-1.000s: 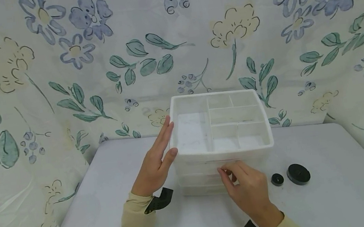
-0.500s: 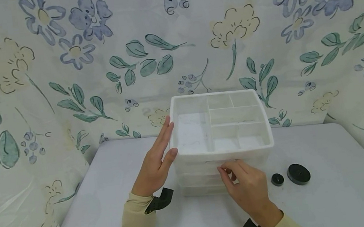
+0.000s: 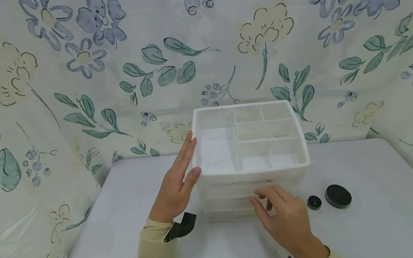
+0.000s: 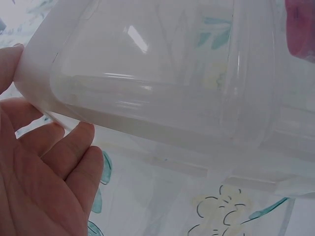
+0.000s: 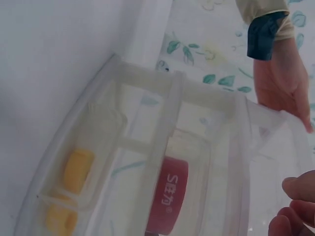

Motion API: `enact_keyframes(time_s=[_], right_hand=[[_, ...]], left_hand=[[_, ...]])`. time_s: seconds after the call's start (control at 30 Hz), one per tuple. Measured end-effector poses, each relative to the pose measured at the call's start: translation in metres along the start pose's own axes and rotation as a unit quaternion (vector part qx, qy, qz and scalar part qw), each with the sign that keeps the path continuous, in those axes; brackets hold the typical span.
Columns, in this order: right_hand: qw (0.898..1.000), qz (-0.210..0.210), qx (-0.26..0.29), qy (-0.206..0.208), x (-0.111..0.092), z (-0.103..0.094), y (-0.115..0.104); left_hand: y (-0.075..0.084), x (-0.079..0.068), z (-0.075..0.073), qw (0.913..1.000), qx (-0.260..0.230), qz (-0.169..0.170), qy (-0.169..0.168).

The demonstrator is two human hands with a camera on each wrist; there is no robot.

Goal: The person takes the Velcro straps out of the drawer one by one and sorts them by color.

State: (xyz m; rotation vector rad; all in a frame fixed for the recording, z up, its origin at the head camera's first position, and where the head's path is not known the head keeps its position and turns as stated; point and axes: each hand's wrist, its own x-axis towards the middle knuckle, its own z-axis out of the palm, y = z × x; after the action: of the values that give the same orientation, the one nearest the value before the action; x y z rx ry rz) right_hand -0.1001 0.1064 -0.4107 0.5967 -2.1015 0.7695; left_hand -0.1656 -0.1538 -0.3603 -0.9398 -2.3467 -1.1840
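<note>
A white plastic drawer organizer (image 3: 252,173) stands on the table, with divided compartments in its top. My left hand (image 3: 173,189) rests along its left side with fingers straight. In the left wrist view the fingertips of that left hand (image 4: 54,167) touch the translucent side wall (image 4: 142,73). My right hand (image 3: 284,216) is at the drawer fronts, thumb and forefinger slightly apart with nothing seen between them. Through the translucent front, the right wrist view shows a red item (image 5: 170,196) with white lettering and a yellow item (image 5: 78,171); the right hand (image 5: 298,206) is at the edge.
Two black round pieces, one small (image 3: 314,202) and one larger (image 3: 338,196), lie right of the organizer on the white table (image 3: 387,218). A flowered cloth (image 3: 221,58) hangs behind and along both sides.
My right hand has shifted slightly right and down from the upper drawer front, and its thumb and forefinger have parted. The left hand stays against the organizer's side.
</note>
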Motion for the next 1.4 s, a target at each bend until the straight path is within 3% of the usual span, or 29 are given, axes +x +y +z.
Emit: enact_keyframes(time_s=[0.4,0.73,0.9,1.13,1.2,1.3,1.4], right_hand=[[0.993,0.092,0.012,-0.070,-0.016,-0.001,-0.006],[0.988,0.112,0.071,-0.081,-0.026,0.001,-0.006],[0.977,0.154,0.095,-0.111,-0.032,0.002,-0.007],[0.949,0.238,0.139,-0.152,-0.036,0.004,-0.008],[0.932,0.280,0.158,-0.167,-0.037,0.005,-0.007],[0.899,0.346,0.189,-0.192,-0.038,0.006,-0.006],[0.872,0.384,0.218,-0.212,-0.038,0.008,-0.006]], left_hand=[[0.002,0.001,0.000,1.0000,-0.004,0.001,0.002],[0.002,0.001,-0.001,1.0000,-0.003,-0.005,0.000],[0.002,0.000,0.000,0.9999,-0.001,-0.012,-0.001],[0.001,0.000,0.001,0.9999,-0.002,-0.013,-0.001],[0.002,0.000,0.001,0.9999,-0.003,-0.014,-0.001],[0.001,0.000,0.001,0.9999,0.000,-0.012,0.000],[0.002,0.000,0.001,1.0000,0.000,-0.008,0.004]])
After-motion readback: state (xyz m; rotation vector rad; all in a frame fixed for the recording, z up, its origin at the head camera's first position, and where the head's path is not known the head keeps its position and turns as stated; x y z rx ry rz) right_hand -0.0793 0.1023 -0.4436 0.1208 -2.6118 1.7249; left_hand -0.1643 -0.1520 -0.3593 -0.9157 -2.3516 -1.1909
